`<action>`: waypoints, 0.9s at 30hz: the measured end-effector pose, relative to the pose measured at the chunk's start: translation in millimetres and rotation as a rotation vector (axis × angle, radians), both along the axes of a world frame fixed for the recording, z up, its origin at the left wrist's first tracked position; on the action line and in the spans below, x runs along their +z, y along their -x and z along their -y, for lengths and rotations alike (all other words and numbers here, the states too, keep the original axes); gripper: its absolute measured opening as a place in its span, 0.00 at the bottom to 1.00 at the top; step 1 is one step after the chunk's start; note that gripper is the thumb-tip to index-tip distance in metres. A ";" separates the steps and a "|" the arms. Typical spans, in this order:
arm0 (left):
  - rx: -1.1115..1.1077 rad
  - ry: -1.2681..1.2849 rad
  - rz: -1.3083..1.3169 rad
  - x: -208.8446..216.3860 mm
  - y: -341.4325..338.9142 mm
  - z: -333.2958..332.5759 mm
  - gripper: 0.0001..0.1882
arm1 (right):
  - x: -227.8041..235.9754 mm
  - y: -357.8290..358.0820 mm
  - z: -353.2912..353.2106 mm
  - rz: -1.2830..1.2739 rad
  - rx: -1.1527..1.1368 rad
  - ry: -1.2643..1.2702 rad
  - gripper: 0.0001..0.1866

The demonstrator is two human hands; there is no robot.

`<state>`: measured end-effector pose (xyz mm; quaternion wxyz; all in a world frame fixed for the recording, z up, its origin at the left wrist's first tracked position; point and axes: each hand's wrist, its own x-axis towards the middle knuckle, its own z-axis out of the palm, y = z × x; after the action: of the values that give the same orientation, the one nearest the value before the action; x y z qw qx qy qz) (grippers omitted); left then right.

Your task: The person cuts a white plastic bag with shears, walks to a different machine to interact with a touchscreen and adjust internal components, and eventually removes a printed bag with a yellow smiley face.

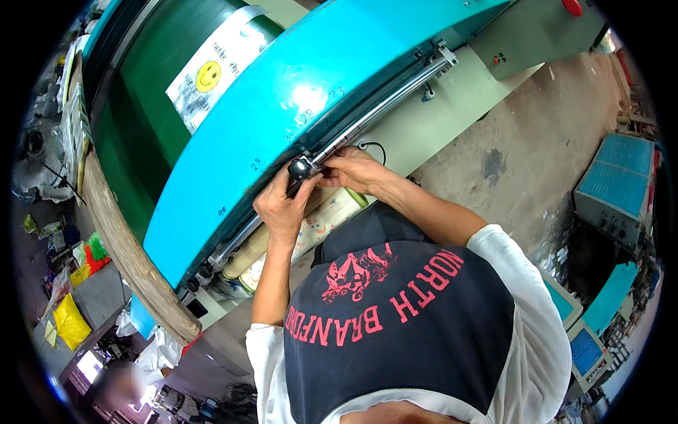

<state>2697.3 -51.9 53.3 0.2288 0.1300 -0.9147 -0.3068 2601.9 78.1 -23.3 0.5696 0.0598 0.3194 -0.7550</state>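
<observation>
A shiny metal rail (385, 107) runs aslant along the near side of a big turquoise machine cover (282, 106). On the rail sits a fitting with a round black knob (299, 168). My left hand (279, 208) is closed on this fitting, its thumb and fingers pinching just below the knob. From the right, my right hand (353, 169) reaches in with curled fingers at the rail beside the knob. What those fingers hold is hidden. Under my hands lie pale rolls (321, 215), one with a printed pattern.
A green roll of sheet (141, 106) with a white printed sheet (219, 67) lies behind the cover. A wooden pole (131, 240) slants down the left. A control box with a red button (572, 7) stands far right. Another person (116, 385) is at the lower left.
</observation>
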 end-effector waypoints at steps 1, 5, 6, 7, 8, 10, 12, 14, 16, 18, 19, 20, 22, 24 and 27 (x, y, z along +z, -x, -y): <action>0.005 -0.024 0.014 0.1 -0.2 0.0 0.15 | 1.2 -0.5 0.5 0.002 -0.005 -0.007 0.12; 0.013 -0.045 0.032 1.8 0.4 -1.2 0.14 | -2.2 -0.3 0.0 -0.001 -0.010 0.035 0.13; 0.017 -0.035 0.048 2.5 -0.1 -0.9 0.13 | -0.5 -0.5 0.4 -0.015 -0.011 0.029 0.14; 0.021 -0.024 0.063 3.0 -0.4 -0.7 0.13 | 0.7 -0.4 0.5 -0.029 -0.013 0.022 0.15; 0.022 -0.024 0.064 2.9 -0.5 -0.7 0.13 | 0.9 -0.5 0.5 -0.028 -0.012 0.023 0.15; 0.024 -0.033 0.060 2.6 -0.6 -0.5 0.13 | 1.1 -0.5 0.7 -0.023 -0.016 0.032 0.16; 0.022 -0.035 0.066 1.6 -0.6 -0.3 0.13 | 0.5 0.0 0.4 -0.023 -0.013 0.030 0.17; 0.022 -0.037 0.071 2.3 -0.3 -0.8 0.13 | -0.7 0.2 0.4 -0.023 -0.009 0.027 0.17; 0.015 -0.012 0.057 5.2 0.6 -1.8 0.14 | -2.8 -0.4 0.7 -0.020 -0.009 0.036 0.17; 0.018 -0.005 0.057 4.0 -0.6 -1.0 0.14 | -0.2 -0.2 1.1 -0.021 -0.004 0.034 0.18; 0.019 0.003 0.057 3.7 -1.1 -0.6 0.15 | 1.0 -0.1 1.3 -0.022 -0.002 0.033 0.18; 0.020 0.003 0.057 3.5 -1.0 -0.6 0.15 | 1.2 -0.2 1.1 -0.022 -0.002 0.032 0.18; 0.014 0.006 0.054 4.0 -0.6 -0.6 0.15 | 1.5 -0.4 0.6 -0.014 -0.009 0.041 0.18; 0.004 0.002 0.060 6.5 0.6 -1.1 0.15 | -5.1 -1.3 0.6 -0.013 -0.013 0.039 0.18; -0.013 -0.001 0.050 5.4 1.7 -0.7 0.14 | -5.1 -2.3 -0.1 -0.015 -0.019 0.040 0.18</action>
<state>2695.6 -51.2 58.6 0.2036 0.1317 -0.9208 -0.3056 2604.2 78.2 -28.4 0.5609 0.0456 0.3078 -0.7672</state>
